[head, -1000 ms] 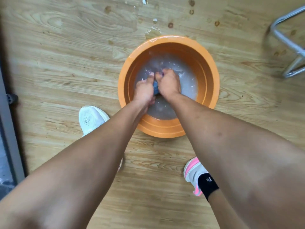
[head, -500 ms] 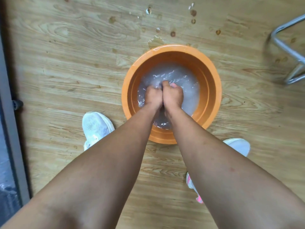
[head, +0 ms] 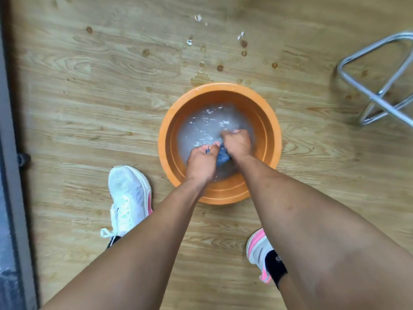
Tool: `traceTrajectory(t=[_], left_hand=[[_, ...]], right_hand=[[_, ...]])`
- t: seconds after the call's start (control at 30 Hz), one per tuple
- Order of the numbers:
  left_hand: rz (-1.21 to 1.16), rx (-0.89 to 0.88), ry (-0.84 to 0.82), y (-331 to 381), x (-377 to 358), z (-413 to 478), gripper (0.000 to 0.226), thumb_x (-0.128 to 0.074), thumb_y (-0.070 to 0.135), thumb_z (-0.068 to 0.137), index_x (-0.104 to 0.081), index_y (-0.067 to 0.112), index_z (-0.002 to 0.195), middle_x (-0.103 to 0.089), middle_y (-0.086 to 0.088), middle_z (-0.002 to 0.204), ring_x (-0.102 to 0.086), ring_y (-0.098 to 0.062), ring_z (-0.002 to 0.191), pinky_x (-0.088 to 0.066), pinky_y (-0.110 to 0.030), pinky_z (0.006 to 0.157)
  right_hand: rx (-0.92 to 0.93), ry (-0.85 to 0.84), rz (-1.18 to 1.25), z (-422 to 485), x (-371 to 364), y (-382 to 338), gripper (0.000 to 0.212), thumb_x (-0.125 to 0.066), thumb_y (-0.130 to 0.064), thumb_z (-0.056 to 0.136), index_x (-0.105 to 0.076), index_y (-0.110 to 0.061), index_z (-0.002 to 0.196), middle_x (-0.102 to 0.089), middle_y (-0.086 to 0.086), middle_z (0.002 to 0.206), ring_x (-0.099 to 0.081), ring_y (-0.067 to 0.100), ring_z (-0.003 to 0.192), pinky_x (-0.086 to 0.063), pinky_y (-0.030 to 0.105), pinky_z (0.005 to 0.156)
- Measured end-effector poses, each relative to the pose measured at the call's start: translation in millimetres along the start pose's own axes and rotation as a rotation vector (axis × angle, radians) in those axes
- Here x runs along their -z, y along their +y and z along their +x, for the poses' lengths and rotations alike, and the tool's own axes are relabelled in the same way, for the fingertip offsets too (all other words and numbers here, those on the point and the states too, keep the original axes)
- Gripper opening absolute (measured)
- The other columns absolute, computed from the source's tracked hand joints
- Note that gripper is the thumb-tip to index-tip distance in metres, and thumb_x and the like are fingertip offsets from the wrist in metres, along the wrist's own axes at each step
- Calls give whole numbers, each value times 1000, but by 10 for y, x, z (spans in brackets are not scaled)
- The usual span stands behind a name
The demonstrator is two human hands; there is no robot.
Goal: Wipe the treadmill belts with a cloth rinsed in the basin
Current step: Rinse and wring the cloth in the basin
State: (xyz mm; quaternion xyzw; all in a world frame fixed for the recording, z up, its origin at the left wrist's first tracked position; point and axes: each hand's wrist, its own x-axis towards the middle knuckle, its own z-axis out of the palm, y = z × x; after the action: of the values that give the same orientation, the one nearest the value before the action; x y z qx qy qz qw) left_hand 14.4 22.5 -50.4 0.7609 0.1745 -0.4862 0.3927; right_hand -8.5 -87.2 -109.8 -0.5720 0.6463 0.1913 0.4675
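An orange round basin [head: 271, 121] stands on the wooden floor, holding cloudy, rippling water. Both my hands are down in it. My left hand [head: 201, 163] and my right hand [head: 238, 144] each grip a bunched blue cloth [head: 222, 155], which shows only as a small wad between the two fists. Most of the cloth is hidden inside my fingers. My right hand sits a little farther from me than my left.
Water drops and damp spots [head: 201, 63] dot the floor beyond the basin. A chrome tube frame [head: 380, 92] stands at the right. A grey metal edge [head: 11, 153] runs down the left side. My white shoes [head: 128, 198] stand near the basin.
My two fists, pressed side by side half a second ago, have pulled apart, right hand forward and left hand back, so the blue cloth shows between them again. The view has shifted back.
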Motion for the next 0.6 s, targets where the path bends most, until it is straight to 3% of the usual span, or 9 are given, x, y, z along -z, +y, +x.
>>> traceTrajectory(t=[0.1, 0.2, 0.27, 0.33, 0.4, 0.43, 0.5, 0.6], left_hand=[[18, -66, 112, 96, 194, -83, 34, -72, 41, 94, -51, 20, 77, -58, 0, 71, -52, -19, 65, -43, -36, 66], [-15, -128, 246, 161, 284, -223, 32, -77, 36, 91, -49, 24, 83, -64, -3, 85, -60, -23, 77, -53, -43, 86], [-18, -166, 259, 171, 305, -329, 26, -72, 41, 91, -51, 26, 87, -67, -9, 91, -65, -32, 85, -55, -51, 89], [-30, -202, 200, 176, 296, -470, 16, -67, 39, 92, -59, 26, 90, -71, -10, 95, -69, -33, 92, -57, -55, 88], [-49, -253, 127, 197, 244, -694, 2, -65, 25, 96, -67, 25, 95, -74, -2, 97, -71, -23, 95, -57, -52, 95], [-70, -273, 107, 216, 168, -809, 9, -64, 16, 98, -69, 21, 103, -74, 1, 103, -71, -17, 100, -55, -47, 100], [-105, -262, 72, 268, 9, -1034, 23, -57, 9, 105, -66, 15, 126, -72, 2, 123, -67, -12, 115, -50, -35, 108], [-6, -251, -13, 338, -80, -1215, 43, -44, 5, 109, -52, 17, 149, -57, 8, 144, -53, -5, 129, -39, -14, 109]], right_hand=[[-63, 84, 177, -145, 155, 48, 38, -60, -37, 91, -57, -11, 64, -61, 3, 68, -59, 30, 74, -50, 34, 79], [-101, -21, 302, -361, 244, 107, 32, -70, -46, 89, -68, -15, 94, -73, 2, 92, -68, 25, 88, -56, 36, 90], [-122, -190, 391, -625, 349, 77, 34, -72, -52, 91, -65, -21, 102, -70, -1, 90, -65, 17, 75, -54, 30, 65], [-127, -318, 363, -825, 472, 60, 47, -70, -66, 88, -69, -21, 101, -67, -3, 78, -54, 10, 55, -36, 20, 43], [-134, -353, 332, -967, 551, 78, 58, -65, -77, 85, -74, -25, 110, -67, -4, 75, -49, 6, 46, -30, 17, 37], [-136, -359, 347, -1013, 580, 85, 59, -62, -78, 86, -74, -26, 110, -67, -3, 76, -51, 7, 47, -31, 16, 38], [-205, -406, 426, -1095, 609, 47, 59, -60, -77, 87, -76, -23, 103, -70, 0, 83, -62, 13, 61, -43, 20, 49], [-304, -506, 628, -1187, 643, -41, 62, -66, -66, 87, -76, -11, 114, -75, 13, 99, -71, 28, 86, -57, 38, 84]])
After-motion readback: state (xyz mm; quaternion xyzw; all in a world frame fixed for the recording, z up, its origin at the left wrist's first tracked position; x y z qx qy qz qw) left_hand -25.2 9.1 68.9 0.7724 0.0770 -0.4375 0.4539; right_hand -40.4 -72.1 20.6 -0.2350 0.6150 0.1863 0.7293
